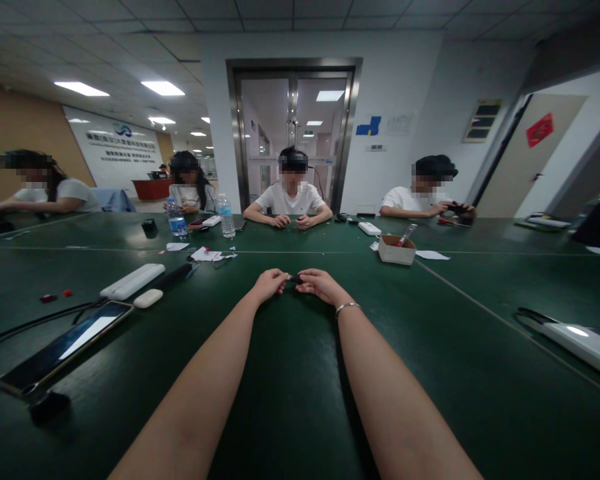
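Both hands meet over the middle of the green table (pixel 290 373). A small black object (pixel 295 279) with a shiny metal end lies between them. My left hand (pixel 271 285) is closed, its fingertips pinching the metal end. On the other side, my right hand (pixel 323 285), with a silver bangle at the wrist, has its fingers closed round the black part. What exactly the object is, I cannot make out at this size.
At the left lie a phone (pixel 67 343), a white power strip (pixel 133 281) and a white oval case (pixel 149 298). Bottles (pixel 227 217) and a small box (pixel 397 251) stand farther back. A white device (pixel 580 343) lies right. Several people sit across the table.
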Tool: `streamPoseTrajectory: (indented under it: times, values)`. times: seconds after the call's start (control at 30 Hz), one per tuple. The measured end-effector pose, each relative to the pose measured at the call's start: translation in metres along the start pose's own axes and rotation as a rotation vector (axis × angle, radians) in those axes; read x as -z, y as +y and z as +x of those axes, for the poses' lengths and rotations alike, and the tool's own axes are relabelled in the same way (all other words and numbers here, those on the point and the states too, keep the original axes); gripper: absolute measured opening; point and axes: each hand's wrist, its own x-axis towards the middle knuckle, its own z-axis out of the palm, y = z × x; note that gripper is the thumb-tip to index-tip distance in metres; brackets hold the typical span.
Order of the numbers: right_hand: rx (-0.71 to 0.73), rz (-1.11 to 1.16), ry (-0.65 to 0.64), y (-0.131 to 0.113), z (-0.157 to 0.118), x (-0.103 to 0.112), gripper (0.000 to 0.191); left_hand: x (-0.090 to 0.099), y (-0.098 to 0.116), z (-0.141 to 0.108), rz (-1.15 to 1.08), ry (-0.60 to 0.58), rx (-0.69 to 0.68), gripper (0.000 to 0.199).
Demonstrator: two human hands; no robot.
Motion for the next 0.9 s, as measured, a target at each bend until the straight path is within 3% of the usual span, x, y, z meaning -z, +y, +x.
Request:
streamPoseTrajectory:
  times: [0.13,0.9]
  values:
    - [0.002,0.013,0.001,-0.001,-0.001,0.000,0.011,0.000,-0.004,0.004,0.005,0.030,-0.013,0.034]
    - [0.014,-0.006,-0.004,0.003,0.004,0.002,0.013,-0.002,0.011,-0.008,0.155,-0.007,-0.012,0.038]
